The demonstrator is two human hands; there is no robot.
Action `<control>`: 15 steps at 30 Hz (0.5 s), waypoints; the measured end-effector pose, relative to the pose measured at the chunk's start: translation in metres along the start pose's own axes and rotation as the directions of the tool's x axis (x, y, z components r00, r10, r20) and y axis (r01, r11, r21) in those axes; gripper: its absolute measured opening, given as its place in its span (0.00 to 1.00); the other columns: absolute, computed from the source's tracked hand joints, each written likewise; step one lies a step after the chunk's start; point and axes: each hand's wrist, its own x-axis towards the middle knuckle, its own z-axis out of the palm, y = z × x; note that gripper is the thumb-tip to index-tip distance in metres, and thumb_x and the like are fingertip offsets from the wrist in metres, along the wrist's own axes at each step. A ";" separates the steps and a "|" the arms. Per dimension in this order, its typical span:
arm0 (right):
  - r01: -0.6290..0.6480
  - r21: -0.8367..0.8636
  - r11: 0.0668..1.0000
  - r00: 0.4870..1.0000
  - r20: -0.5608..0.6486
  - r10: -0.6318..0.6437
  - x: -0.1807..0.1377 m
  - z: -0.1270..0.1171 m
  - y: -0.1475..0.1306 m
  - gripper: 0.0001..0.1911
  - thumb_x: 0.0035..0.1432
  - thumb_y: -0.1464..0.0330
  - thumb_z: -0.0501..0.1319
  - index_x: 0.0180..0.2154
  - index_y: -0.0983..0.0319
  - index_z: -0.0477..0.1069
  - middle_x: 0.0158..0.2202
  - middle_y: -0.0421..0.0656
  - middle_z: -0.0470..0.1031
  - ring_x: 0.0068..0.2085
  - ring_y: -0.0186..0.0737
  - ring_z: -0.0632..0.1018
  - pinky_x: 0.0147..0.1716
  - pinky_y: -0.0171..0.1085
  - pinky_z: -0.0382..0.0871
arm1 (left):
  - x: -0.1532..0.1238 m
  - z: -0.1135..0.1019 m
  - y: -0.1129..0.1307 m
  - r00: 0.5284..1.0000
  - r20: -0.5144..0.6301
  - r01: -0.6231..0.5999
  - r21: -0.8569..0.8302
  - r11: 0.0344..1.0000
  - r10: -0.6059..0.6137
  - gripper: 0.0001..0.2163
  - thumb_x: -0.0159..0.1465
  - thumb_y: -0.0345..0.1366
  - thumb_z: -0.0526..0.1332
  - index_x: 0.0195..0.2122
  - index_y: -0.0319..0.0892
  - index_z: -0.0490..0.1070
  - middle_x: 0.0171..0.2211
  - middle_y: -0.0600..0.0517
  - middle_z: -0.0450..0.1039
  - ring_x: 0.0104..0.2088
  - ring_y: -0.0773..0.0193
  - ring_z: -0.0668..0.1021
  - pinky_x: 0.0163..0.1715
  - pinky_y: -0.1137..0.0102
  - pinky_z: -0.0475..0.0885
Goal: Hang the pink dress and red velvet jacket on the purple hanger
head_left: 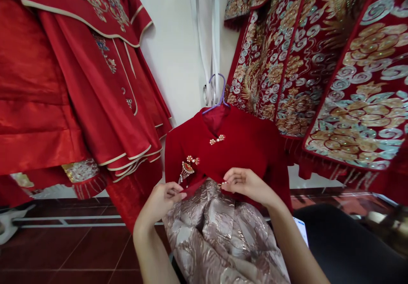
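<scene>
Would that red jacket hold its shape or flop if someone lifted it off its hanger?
The red jacket would probably flop: its lower front edge looks soft and bends near the left hand. Its shoulders may sag without the purple hanger it hangs from. The fan-shaped ornament would likely swing, since beaded strands dangle from it.

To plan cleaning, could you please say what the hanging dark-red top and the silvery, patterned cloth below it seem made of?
The dark-red top: probably velvet, matte, its surface reflecting little light. The silvery cloth: perhaps brocade, glossy, with bright highlights along seemingly raised motifs.
</scene>
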 end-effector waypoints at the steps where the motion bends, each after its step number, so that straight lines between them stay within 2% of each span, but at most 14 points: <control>1: -0.009 0.043 0.999 1.000 0.028 0.008 -0.004 -0.004 -0.005 0.14 0.44 0.63 0.69 0.32 0.62 0.71 0.28 0.39 0.75 0.30 0.32 0.75 0.33 0.33 0.69 | 0.003 0.005 -0.001 0.997 0.068 0.040 -0.013 0.999 -0.039 0.12 0.51 0.44 0.65 0.29 0.38 0.75 0.25 0.51 0.76 0.28 0.63 0.76 0.30 0.72 0.68; 4: -0.035 0.089 0.995 0.998 0.057 0.030 -0.011 -0.005 -0.016 0.14 0.45 0.62 0.69 0.33 0.62 0.72 0.29 0.39 0.76 0.30 0.31 0.76 0.34 0.33 0.69 | 0.020 0.025 -0.007 0.966 0.244 0.104 -0.079 0.991 -0.082 0.14 0.46 0.43 0.68 0.30 0.38 0.78 0.27 0.50 0.78 0.30 0.62 0.77 0.33 0.71 0.70; 7: -0.031 0.011 0.999 0.999 0.043 0.031 -0.012 0.008 -0.019 0.14 0.46 0.62 0.69 0.32 0.63 0.72 0.28 0.40 0.76 0.30 0.32 0.75 0.32 0.32 0.68 | 0.034 0.038 -0.014 0.954 0.298 0.087 -0.169 0.982 -0.033 0.15 0.50 0.45 0.65 0.31 0.38 0.78 0.30 0.49 0.78 0.31 0.62 0.78 0.36 0.70 0.71; 10: 0.022 -0.118 0.993 1.000 0.000 -0.022 -0.012 0.020 -0.018 0.13 0.47 0.61 0.68 0.33 0.63 0.74 0.28 0.40 0.76 0.31 0.32 0.75 0.32 0.32 0.68 | 0.040 0.041 -0.020 0.980 0.199 0.059 -0.165 0.985 -0.025 0.14 0.49 0.44 0.66 0.30 0.37 0.74 0.27 0.49 0.76 0.28 0.64 0.76 0.31 0.71 0.70; 13: 0.054 -0.176 0.983 0.998 -0.016 -0.058 -0.013 0.025 -0.016 0.11 0.49 0.62 0.67 0.33 0.62 0.74 0.29 0.40 0.76 0.32 0.32 0.76 0.32 0.32 0.69 | 0.044 0.041 -0.019 1.000 0.016 0.009 -0.012 1.000 -0.009 0.14 0.46 0.40 0.68 0.28 0.38 0.69 0.22 0.54 0.70 0.23 0.67 0.72 0.25 0.73 0.65; 15: 0.051 -0.157 0.986 0.999 -0.007 -0.053 -0.012 0.026 -0.014 0.11 0.49 0.62 0.67 0.33 0.62 0.74 0.28 0.40 0.76 0.31 0.32 0.76 0.30 0.31 0.70 | 0.048 0.044 -0.015 0.997 -0.057 -0.048 0.088 0.995 0.053 0.11 0.45 0.35 0.68 0.28 0.39 0.68 0.23 0.55 0.70 0.24 0.68 0.71 0.25 0.74 0.64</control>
